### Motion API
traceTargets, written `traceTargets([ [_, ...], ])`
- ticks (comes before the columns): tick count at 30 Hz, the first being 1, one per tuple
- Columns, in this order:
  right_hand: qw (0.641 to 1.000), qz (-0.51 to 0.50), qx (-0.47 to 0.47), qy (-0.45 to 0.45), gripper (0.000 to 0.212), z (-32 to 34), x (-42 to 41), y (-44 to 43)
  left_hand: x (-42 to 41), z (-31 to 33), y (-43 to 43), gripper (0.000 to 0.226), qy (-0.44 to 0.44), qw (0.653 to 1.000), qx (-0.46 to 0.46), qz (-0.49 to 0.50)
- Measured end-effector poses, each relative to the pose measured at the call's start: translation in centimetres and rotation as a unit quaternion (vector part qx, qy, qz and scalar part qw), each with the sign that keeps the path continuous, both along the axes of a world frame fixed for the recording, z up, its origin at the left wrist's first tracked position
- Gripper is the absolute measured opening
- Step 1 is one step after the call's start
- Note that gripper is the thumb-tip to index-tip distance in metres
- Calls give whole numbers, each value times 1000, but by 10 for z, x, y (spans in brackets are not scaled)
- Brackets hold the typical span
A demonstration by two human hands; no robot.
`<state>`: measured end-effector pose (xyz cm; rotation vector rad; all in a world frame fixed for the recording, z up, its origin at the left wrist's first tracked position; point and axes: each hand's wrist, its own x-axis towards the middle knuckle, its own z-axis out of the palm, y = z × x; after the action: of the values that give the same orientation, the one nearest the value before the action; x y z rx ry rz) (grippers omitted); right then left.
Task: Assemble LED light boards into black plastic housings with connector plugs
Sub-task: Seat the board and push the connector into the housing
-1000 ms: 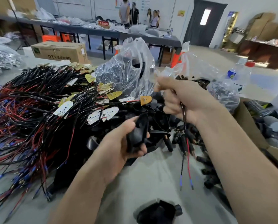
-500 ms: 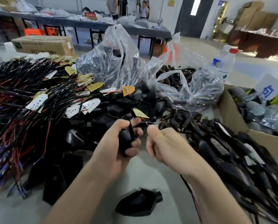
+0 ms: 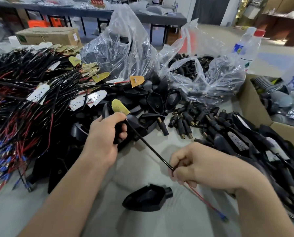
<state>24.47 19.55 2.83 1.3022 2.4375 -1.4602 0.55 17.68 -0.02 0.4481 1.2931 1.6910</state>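
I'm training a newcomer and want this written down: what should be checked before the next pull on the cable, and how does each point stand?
1. Left hand grips housing: ok.
2. Right hand pinches cable: ok.
3. Cable straight between the hands, unsnagged: ok.
4. Board seated in housing: not ok, it sticks out on top.
5. Blue terminal clear of the piles: ok.
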Motion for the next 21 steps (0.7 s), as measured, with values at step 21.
traceTargets([
  [21, 806, -301, -70, 505, 28, -8, -35, 4, 31, -1, -14, 65, 103, 944, -41, -311],
])
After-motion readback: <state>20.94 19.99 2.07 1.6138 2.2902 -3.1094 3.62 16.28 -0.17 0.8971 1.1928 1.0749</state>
